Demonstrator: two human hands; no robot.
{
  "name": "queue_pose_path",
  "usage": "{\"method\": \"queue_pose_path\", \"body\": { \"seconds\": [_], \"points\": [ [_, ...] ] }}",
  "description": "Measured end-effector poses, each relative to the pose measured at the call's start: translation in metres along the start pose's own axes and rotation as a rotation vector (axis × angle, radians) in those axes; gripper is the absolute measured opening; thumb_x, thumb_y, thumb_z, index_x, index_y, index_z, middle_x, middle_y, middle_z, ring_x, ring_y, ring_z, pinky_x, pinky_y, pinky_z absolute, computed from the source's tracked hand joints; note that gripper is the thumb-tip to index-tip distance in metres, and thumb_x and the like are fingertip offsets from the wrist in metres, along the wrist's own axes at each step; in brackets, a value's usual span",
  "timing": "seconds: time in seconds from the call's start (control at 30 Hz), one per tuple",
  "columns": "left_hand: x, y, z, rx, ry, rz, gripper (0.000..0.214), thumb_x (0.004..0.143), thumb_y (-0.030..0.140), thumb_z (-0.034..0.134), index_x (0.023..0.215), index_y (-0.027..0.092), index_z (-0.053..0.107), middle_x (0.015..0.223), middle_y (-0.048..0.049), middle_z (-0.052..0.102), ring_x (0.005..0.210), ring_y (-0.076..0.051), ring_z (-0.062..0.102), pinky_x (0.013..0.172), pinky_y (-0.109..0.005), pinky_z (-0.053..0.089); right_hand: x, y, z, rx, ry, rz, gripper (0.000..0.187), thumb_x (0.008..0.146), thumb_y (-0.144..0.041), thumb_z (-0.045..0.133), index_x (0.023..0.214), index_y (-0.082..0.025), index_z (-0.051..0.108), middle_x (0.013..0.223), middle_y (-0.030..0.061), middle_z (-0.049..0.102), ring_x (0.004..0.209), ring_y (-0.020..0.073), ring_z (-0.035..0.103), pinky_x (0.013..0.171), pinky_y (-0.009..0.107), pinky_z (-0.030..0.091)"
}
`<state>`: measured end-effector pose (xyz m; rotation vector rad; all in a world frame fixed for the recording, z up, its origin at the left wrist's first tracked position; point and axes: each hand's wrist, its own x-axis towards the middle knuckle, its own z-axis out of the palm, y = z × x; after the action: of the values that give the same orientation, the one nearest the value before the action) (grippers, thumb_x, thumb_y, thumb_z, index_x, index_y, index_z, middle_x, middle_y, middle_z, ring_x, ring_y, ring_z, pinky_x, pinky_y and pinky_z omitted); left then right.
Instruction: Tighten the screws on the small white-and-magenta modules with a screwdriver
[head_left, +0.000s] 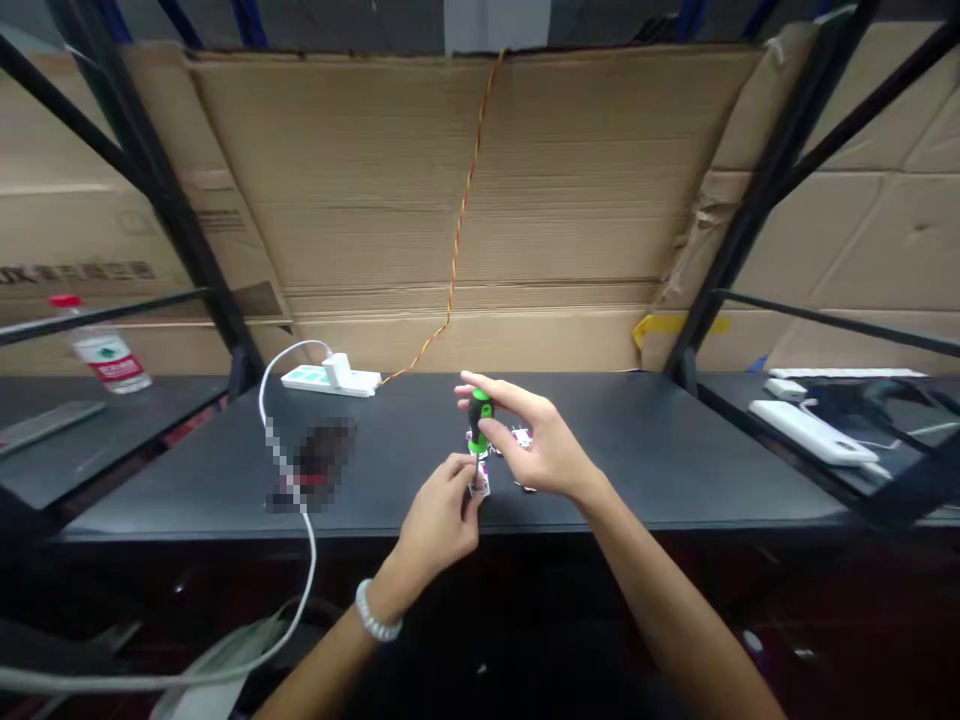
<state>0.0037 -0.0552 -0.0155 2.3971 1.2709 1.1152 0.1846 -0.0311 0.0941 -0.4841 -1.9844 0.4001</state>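
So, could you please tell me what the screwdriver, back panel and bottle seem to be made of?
Screwdriver: black and green grip, probably plastic or rubber; slim shaft, likely metal, finish unclear.
Back panel: matte brown cardboard, judging by its creases and faint ridged lines.
Bottle: probably clear, smooth plastic, as its upper body looks see-through.

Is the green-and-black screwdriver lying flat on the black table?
No, the right hand holds the green-and-black screwdriver nearly upright.

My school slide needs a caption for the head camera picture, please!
Right hand holds a green-and-black screwdriver, shaft down, by a small white piece at the left hand.
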Motion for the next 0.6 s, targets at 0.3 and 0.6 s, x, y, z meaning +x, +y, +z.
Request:
{"method": "queue_pose_path", "body": {
  "seconds": [0.3,0.6],
  "points": [
    [-0.0007,-0.0015,-0.0012,-0.038,-0.018,0.010,0.024,0.087,0.003,0.055,0.100,0.022,0.063,0.120,-0.0089,0.067,0.109,-0.025,0.068,0.101,-0.041,0.058,-0.0007,0.0011,-0.0003,-0.085,0.042,-0.004,0.046,0.099,-0.025,0.068,0.145,-0.026,0.063,0.123,0.0101,0.072,0.108,0.0222,0.070,0.100,0.040,0.059],
    [0.0007,-0.0004,-0.0017,-0.020,-0.015,0.000,0.025,0.085,0.001,0.056,0.096,0.022,0.063,0.120,-0.0089,0.068,0.110,-0.025,0.069,0.101,-0.041,0.058,-0.0008,0.0012,0.0005,-0.152,0.107,0.011,0.040,0.094,-0.028,0.076,0.134,-0.023,0.071,0.113,0.0088,0.072,0.096,0.0204,0.069,0.089,0.037,0.059]
  ]
}}
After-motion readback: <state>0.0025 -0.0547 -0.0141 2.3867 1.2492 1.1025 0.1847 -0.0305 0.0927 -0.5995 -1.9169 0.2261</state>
